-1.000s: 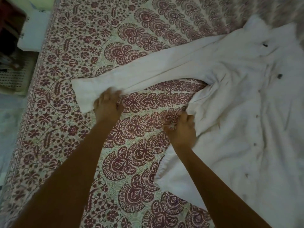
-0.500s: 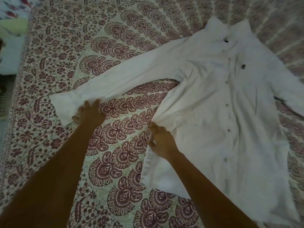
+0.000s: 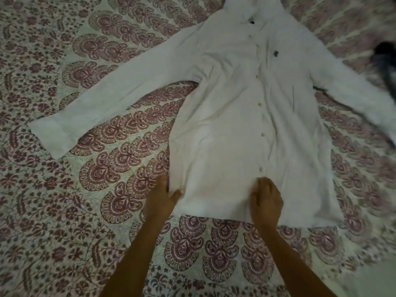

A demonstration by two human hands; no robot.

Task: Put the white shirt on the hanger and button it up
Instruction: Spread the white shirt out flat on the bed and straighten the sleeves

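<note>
My left hand (image 3: 161,200) pinched the white shirt (image 3: 231,125) by its side edge, right hand (image 3: 266,203) curled on the hem (grip unclear), flattening it on the bedspread (image 3: 81,215) I guess.

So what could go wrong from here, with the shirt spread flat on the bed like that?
The white long-sleeved shirt looks closed down its buttons, so sliding a hanger in might be awkward; no hanger is in view. The left hand pinches only the hem corner and the right hand sits mid-hem; lifting from there could crumple the spread sleeves.
</note>
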